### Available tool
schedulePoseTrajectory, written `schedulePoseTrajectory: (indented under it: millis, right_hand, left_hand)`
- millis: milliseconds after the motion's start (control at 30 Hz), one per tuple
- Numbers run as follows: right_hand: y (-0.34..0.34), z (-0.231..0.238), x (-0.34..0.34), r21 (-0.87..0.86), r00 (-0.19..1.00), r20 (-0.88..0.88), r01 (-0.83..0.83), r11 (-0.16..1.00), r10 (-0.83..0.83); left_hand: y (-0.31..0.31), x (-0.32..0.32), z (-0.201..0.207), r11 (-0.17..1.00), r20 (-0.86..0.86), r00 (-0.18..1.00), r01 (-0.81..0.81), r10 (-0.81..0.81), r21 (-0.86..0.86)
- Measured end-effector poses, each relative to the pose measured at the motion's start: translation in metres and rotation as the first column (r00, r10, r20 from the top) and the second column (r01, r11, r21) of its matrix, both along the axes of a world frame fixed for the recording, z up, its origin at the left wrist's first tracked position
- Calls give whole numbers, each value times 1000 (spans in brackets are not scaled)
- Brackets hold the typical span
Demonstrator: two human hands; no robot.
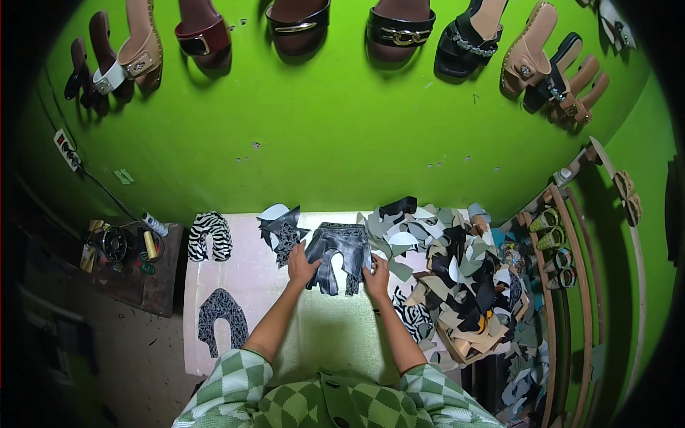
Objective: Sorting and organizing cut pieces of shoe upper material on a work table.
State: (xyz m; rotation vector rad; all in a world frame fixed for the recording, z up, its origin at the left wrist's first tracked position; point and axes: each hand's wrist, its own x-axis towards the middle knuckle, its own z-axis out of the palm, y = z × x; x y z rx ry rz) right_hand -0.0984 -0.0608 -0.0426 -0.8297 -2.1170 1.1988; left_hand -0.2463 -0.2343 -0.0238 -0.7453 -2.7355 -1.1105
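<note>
A dark grey and black leather shoe-upper piece (340, 235) lies over the middle of the pale table, with its U-shaped cutout toward me. My left hand (302, 267) grips its left side, fingers curled at the edge. On the opposite edge my right hand (376, 278) holds it, thumb and fingers at the side. A strip of black-and-grey patterned material shows along its far edge and lower right leg. Just left of it sits a small stack of dark and patterned scraps (282, 230).
A zebra-striped U-shaped piece (210, 237) and a patterned black-grey one (222, 319) lie at the table's left. Leather offcuts (464, 271) heap up on the right. A dark side table (146, 285) carries thread spools. Sandals (298, 28) line the green wall; a wooden rack (571, 285) stands right.
</note>
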Motion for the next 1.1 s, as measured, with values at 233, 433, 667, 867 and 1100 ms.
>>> schedulePoseTrajectory:
  millis: [233, 433, 667, 867, 1100]
  right_hand:
    - [-10, 12, -19, 106, 996, 51, 63, 992, -68]
    - [-13, 28, -13, 164, 998, -25, 55, 985, -52]
    - [-17, 36, -3, 113, 998, 26, 50, 992, -54]
    - [-28, 59, 14, -202, 990, -138, -44, 978, 16]
    - [-66, -13, 73, -377, 966, -17, -246, 893, 259]
  left_hand:
    - [0, 10, -15, 997, 82, 996, -36, 30, 71]
    - [-16, 20, -14, 984, 174, 985, -14, -17, 178]
    - [-33, 23, -23, 977, 168, 985, -4, -32, 211]
    - [-52, 37, 4, 866, 468, 859, -63, -206, 497]
    - [-150, 85, -40, 935, 785, 558, -41, -271, 351]
